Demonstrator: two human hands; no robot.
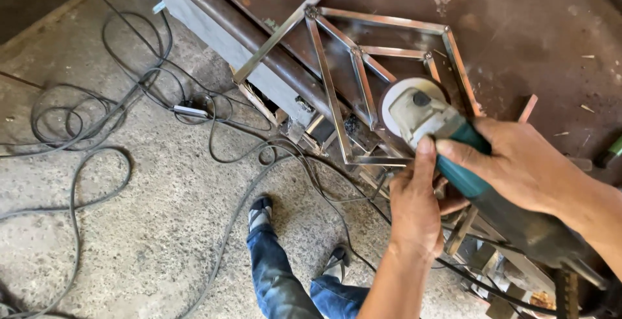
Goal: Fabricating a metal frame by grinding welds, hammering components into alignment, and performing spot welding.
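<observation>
While the right hand (518,163) wraps its fingers closed around the teal body of an angle grinder (447,144) at the right of the frame, the left hand (414,202) comes up from the lower middle and closes on the tool just behind its head, thumb pointing up against the grey gear housing. The grinder's round disc guard (405,95) sits right of centre, lying over the lower right part of a frame of thin steel bars (337,92) welded into triangles. That frame rests on a rusty brown steel table (518,27) that fills the upper right of the picture, its lower corner jutting past the table's edge. Whether the disc touches the bars cannot be told. Below the table edge, the person's legs in blue jeans (278,280) and sandals stand on a concrete floor (129,228), where black cables (84,131) loop across the left half of the frame.
</observation>
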